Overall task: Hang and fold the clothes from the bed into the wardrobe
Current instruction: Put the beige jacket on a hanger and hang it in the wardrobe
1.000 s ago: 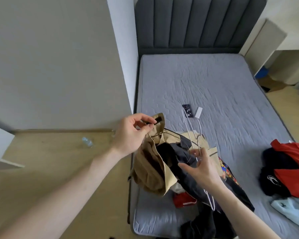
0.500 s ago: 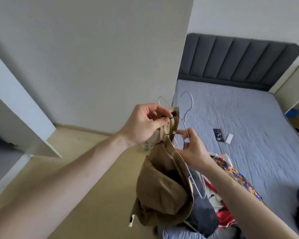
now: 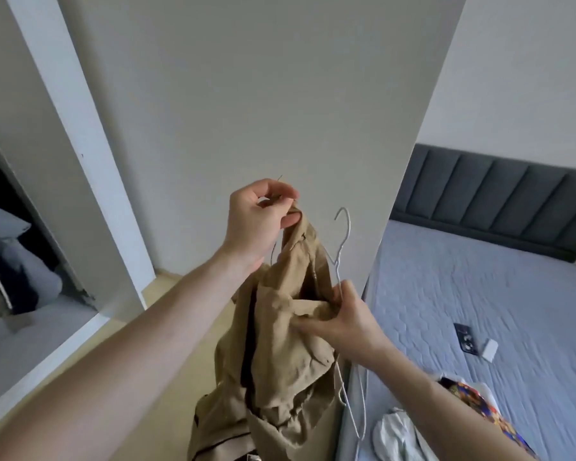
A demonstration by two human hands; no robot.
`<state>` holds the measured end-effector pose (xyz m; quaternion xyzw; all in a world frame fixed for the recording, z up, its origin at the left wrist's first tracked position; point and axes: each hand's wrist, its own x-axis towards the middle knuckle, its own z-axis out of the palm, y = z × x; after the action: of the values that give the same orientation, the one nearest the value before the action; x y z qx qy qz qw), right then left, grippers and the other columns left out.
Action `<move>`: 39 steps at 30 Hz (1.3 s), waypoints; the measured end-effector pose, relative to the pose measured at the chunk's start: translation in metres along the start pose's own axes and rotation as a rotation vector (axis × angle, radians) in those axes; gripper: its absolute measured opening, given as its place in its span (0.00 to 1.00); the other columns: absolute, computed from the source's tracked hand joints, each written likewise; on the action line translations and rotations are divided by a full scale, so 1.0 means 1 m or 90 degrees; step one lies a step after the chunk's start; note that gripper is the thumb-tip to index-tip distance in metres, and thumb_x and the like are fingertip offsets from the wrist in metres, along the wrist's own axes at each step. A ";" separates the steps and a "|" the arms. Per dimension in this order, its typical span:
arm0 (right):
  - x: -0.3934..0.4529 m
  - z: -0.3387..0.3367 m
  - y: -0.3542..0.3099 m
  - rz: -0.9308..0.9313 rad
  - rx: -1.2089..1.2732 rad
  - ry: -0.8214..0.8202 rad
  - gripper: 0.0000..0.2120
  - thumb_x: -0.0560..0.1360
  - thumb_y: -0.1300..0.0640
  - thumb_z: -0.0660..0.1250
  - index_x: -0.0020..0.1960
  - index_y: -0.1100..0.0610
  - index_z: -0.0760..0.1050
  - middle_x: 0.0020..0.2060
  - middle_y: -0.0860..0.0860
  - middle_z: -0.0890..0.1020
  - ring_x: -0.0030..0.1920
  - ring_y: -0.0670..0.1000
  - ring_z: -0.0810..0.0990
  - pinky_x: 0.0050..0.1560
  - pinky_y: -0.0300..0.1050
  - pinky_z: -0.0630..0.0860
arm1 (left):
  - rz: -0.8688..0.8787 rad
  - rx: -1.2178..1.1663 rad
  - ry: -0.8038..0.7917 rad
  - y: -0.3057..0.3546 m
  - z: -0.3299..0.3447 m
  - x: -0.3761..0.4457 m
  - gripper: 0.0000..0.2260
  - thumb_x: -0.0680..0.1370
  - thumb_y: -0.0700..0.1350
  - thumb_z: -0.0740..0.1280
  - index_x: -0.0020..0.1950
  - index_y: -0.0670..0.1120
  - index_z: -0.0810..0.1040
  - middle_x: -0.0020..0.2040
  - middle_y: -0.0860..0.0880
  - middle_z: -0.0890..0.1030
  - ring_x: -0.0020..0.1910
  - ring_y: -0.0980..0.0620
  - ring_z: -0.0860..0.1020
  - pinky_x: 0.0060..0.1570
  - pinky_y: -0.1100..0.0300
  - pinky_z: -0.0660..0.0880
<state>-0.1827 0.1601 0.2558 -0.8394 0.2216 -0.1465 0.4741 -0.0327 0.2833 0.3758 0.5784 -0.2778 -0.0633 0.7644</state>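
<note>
A tan garment [image 3: 280, 354] hangs crumpled in front of me, beside the bed's left edge. My left hand [image 3: 260, 224] pinches its top corner and holds it up high. My right hand [image 3: 343, 321] grips a fold of the same garment lower down, together with a white wire hanger [image 3: 341, 247] whose hook points up and whose lower loop hangs below my wrist. The open wardrobe [image 3: 17, 247] shows at the far left, with dark and grey clothes inside.
The bed [image 3: 473, 294] with a grey-blue mattress and dark padded headboard [image 3: 492, 191] lies to the right. A black card [image 3: 465, 338] and a white tag [image 3: 490, 350] lie on it. Colourful clothes [image 3: 469, 400] and a white garment [image 3: 396, 434] lie near its foot. A wall panel [image 3: 246, 111] stands ahead.
The tan garment has been lifted clear of the pile on the bed, and the dark garment has dropped away. My view has swung left and up toward the wardrobe.
</note>
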 end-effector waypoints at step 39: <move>0.052 -0.094 -0.108 -0.253 -0.032 0.146 0.12 0.72 0.68 0.60 0.40 0.54 0.60 0.34 0.49 0.66 0.35 0.47 0.63 0.38 0.45 0.63 | -0.231 0.608 -0.298 -0.181 -0.070 -0.094 0.09 0.73 0.44 0.65 0.48 0.52 0.84 0.44 0.54 0.86 0.47 0.49 0.83 0.48 0.55 0.80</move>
<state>-0.1555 0.1134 0.3986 -0.8561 0.1080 -0.3256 0.3865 -0.0358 0.3235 0.1638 0.8693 -0.3339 -0.1873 0.3128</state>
